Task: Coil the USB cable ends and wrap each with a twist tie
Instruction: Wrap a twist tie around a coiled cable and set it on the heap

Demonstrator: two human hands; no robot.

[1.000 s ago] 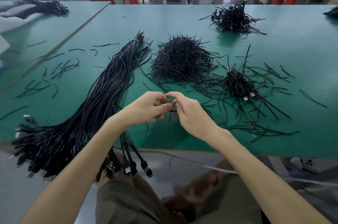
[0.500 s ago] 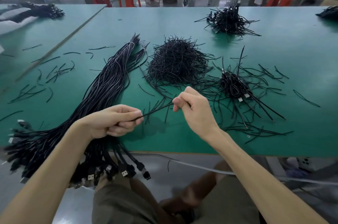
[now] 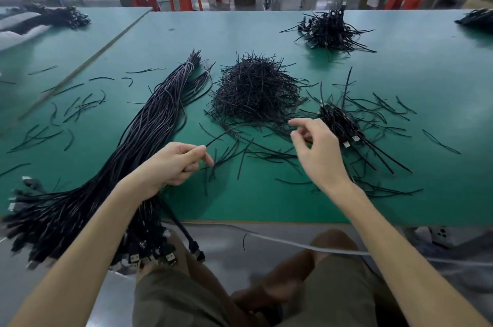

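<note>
- over the near table (image 3: 266,204) edge, left hand (image 3: 170,166) was gripping one usb cable (image 3: 177,221), plug (image 3: 198,254) dangling below.
- half a second earlier a twist tie ran between both hands; right hand (image 3: 317,148) had let go, fingers loose, holding nothing.
- guess it wanted the tie pile (image 3: 253,94), so wrapping wasn't done yet.

Both bare forearms are stretched forward from the lower corners, converging slightly. The left hand (image 3: 173,164) is held knuckles-up, its fingers curled in a grip round a USB cable (image 3: 181,228), with the index finger extended rightward. The right hand (image 3: 317,152) is held farther forward, fingers loosely bent and spread, with nothing gripped.
</note>
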